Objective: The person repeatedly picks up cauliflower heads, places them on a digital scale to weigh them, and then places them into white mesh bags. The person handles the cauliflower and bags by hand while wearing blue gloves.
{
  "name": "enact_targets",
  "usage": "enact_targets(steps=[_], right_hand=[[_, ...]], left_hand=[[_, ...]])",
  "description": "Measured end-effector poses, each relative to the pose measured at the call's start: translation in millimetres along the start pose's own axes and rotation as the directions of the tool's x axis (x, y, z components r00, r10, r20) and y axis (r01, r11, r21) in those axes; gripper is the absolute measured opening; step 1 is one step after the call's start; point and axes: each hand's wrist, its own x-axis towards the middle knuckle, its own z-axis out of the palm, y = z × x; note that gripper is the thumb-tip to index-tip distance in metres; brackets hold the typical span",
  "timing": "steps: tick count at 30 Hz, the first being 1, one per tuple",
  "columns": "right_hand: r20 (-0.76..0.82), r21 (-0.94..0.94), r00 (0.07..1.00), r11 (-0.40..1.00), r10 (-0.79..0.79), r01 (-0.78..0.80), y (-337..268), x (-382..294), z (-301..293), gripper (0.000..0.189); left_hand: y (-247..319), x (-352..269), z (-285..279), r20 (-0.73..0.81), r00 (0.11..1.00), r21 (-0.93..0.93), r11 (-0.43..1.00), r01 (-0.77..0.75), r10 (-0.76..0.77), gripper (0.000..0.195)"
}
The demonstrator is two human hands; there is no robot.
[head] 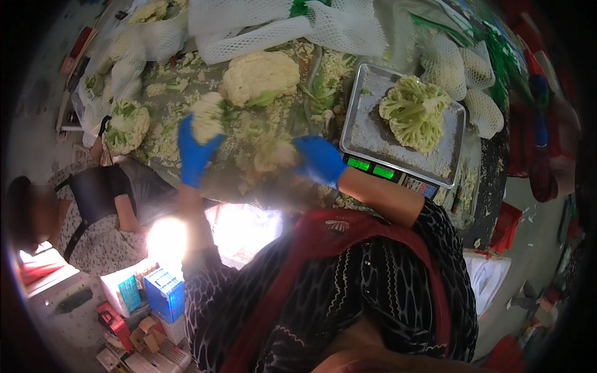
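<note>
My left hand (196, 151), in a blue glove, grips a blurred cauliflower piece (207, 116) between thumb and fingers above the littered work table. My right hand (322, 161), gloved in blue too, is at the right side of a pale cauliflower piece (276, 156). Motion blur hides whether its fingers hold that piece. Just beyond my hands rests a large cauliflower head (261, 78) with some green leaf at its base. To the right, a cut cauliflower (414, 113) lies stem side up on the metal pan (366, 133) of a digital scale, whose green displays are lit.
White foam netting (284, 35) lies across the table's far side. Net-wrapped cauliflowers (482, 112) sit right of the scale. At left, another person (100, 200) stands by a cauliflower (126, 126). Crumbs and leaf scraps (326, 79) cover the tabletop. A blue crate (165, 293) stands lower left.
</note>
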Motion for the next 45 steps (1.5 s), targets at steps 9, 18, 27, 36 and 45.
enact_targets(steps=[9,18,27,36,45], right_hand=[[0.044,0.505,0.996,0.858,0.083,-0.094,10,17,-1,0.066],[0.229,0.529,0.97,0.847,-0.086,-0.05,0,-25,-38,0.068],[0.155,0.426,0.984,0.904,-0.091,0.017,5,-43,-26,0.067],[0.356,0.226,0.935,0.971,-0.003,-0.083,2,-35,-44,0.046],[0.134,0.455,0.987,0.879,0.088,-0.14,3,-31,-40,0.057]], left_hand=[[122,-51,7,0.536,0.822,-0.476,0.873,0.107,0.191,0.075],[135,-55,43,0.772,0.502,-0.613,0.666,0.425,0.39,0.081],[135,-98,73,0.64,0.714,-0.53,0.836,0.144,0.283,0.067],[144,-91,73,0.635,0.687,-0.572,0.813,0.112,0.353,0.071],[153,-72,68,0.454,0.82,-0.32,0.922,-0.217,0.35,0.061]])
